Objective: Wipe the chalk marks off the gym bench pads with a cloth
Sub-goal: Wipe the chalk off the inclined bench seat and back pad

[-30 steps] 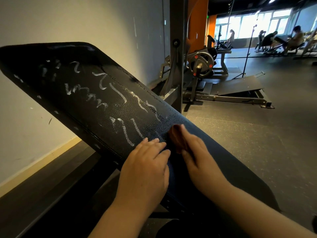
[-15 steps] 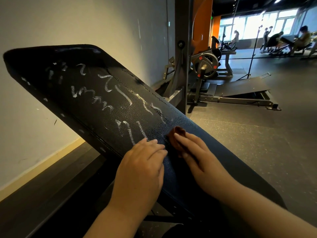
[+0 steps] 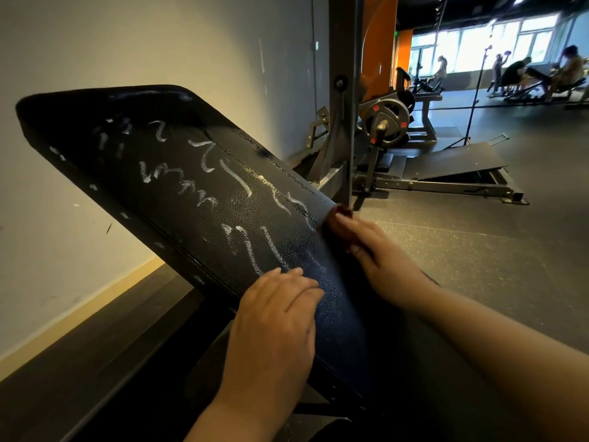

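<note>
The right hand (image 3: 379, 260) is gripping a bunched reddish-brown cloth (image 3: 338, 218) at the right edge of the inclined black leather bench pad (image 3: 178, 218). The left hand (image 3: 277, 317) is resting flat and relaxed on its lower end. White chalk scribbles (image 3: 242, 183) are covering most of the pad, so wiping seems barely begun.

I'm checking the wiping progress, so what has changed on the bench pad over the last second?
The right hand slid the cloth up the bench pad to its right edge, beside the chalk marks there. Nothing was taken or let go. The left hand stays flat on the pad's lower end, and the chalk marks look unwiped.
</note>
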{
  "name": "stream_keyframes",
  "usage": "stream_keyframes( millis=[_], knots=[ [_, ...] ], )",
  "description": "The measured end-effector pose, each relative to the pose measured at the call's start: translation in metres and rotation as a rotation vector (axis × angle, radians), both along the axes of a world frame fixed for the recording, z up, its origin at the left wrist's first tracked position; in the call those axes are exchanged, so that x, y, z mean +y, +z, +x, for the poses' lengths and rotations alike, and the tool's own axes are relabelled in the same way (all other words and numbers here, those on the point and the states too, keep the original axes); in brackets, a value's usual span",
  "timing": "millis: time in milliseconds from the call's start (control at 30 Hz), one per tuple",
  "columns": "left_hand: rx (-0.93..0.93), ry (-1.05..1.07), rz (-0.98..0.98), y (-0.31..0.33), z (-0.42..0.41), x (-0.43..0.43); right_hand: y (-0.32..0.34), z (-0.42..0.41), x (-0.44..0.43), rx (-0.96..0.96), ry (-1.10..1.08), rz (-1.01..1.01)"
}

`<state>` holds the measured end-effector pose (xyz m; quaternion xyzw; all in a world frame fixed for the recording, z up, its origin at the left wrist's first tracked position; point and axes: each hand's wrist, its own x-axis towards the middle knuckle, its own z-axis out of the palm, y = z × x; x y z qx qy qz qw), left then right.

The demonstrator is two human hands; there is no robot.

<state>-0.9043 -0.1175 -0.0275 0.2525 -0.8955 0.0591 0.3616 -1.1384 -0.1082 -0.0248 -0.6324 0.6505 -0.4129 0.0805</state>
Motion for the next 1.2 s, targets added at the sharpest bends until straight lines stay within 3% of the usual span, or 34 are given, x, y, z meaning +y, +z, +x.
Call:
stream_keyframes(
  millis=[133, 333, 400, 533, 733, 933, 1100, 1200],
  knots=[
    [-0.008, -0.001, 0.011, 0.001, 0.001, 0.001, 0.012, -0.008, -0.030, -0.162, -0.219, 0.047],
    [0.006, 0.010, 0.017, 0.000, 0.000, 0.002, 0.008, 0.027, -0.006, -0.008, 0.053, -0.027],
    [0.009, 0.010, 0.017, 0.000, 0.000, 0.001, 0.008, 0.018, -0.011, 0.015, 0.036, -0.008],
    [0.021, 0.007, -0.006, -0.002, 0.000, 0.003, 0.010, 0.024, -0.020, -0.123, -0.126, -0.043],
    [0.048, 0.006, 0.024, -0.003, -0.001, 0.004, 0.008, 0.043, 0.003, 0.042, 0.071, -0.131],
    [0.000, -0.022, 0.008, -0.004, 0.006, 0.007, 0.003, 0.051, 0.005, -0.046, 0.020, -0.146],
    [0.075, -0.043, -0.005, -0.011, 0.006, 0.010, -0.007, 0.052, 0.033, 0.064, 0.169, -0.134],
    [0.067, -0.048, -0.007, -0.013, 0.007, 0.009, -0.005, 0.035, 0.021, -0.022, 0.054, -0.112]
  ],
)
